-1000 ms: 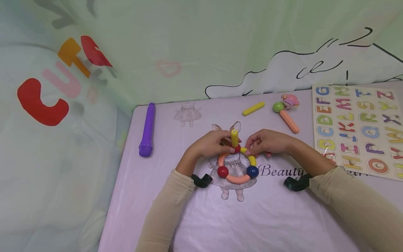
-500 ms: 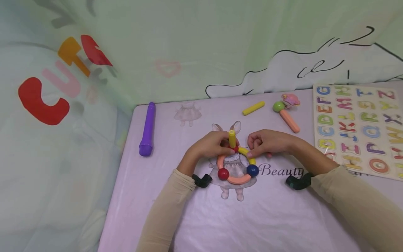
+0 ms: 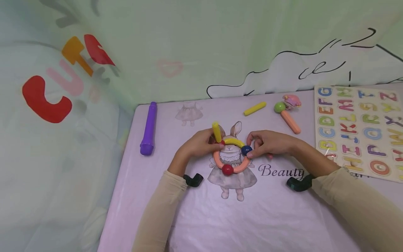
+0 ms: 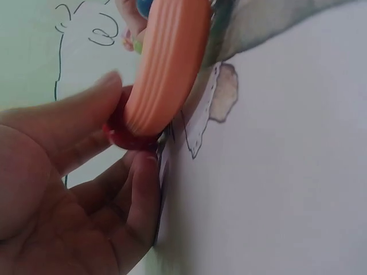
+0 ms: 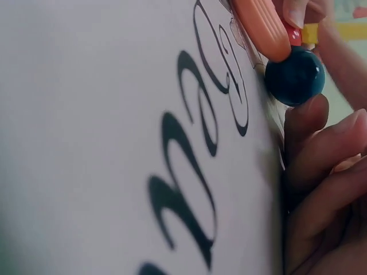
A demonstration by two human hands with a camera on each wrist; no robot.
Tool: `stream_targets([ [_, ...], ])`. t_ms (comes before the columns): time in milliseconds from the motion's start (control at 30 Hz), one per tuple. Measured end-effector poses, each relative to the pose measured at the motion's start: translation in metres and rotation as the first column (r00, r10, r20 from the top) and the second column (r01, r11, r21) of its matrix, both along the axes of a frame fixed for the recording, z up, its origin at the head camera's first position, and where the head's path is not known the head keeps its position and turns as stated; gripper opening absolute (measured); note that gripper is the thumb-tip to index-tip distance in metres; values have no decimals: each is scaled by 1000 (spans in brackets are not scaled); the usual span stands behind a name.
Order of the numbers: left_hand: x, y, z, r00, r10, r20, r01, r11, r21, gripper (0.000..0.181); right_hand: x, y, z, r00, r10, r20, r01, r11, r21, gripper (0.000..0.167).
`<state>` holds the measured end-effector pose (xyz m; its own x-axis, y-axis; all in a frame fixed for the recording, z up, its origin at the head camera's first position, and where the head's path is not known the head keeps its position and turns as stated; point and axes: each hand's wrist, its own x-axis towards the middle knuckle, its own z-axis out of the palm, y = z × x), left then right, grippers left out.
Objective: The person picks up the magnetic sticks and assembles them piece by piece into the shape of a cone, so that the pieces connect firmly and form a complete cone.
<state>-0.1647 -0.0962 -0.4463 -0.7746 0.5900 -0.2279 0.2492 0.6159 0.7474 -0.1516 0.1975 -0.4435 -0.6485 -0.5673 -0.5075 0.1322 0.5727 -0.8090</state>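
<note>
left hand [image 3: 199, 142] pinches the far red ball [image 4: 119, 136], i can't tell whether the right hand [image 3: 272, 142] grips the blue ball [image 5: 294, 76], and lopsided tugging could pop the ring [image 3: 218, 161] between them apart over the desk [image 3: 217, 224].

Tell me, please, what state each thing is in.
Left grip: pinching a red ball
Right grip: at blue ball; pinch unclear
Toy ring: apparently closed
Near yellow rod: standing on that red ball
Far yellow rod: lying flat
Green ball: touching orange rod
Pink toy: beside green ball
Purple toy: lying flat
Letter board: lying flat
</note>
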Motion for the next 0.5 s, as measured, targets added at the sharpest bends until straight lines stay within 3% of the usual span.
stream_targets([
  [167,-2,-3,0,996,-60,66,59,998,18,36,0,1,-3,1000,-10,-16,10,1000,-4,47],
  [333,-7,-10,-7,979,-111,169,94,990,105,38,-1,3,-5,1000,-14,-6,14,1000,-17,46],
  [500,-8,-14,-12,967,-179,178,156,978,135,31,-2,5,-5,999,-38,6,38,999,-31,44],
])
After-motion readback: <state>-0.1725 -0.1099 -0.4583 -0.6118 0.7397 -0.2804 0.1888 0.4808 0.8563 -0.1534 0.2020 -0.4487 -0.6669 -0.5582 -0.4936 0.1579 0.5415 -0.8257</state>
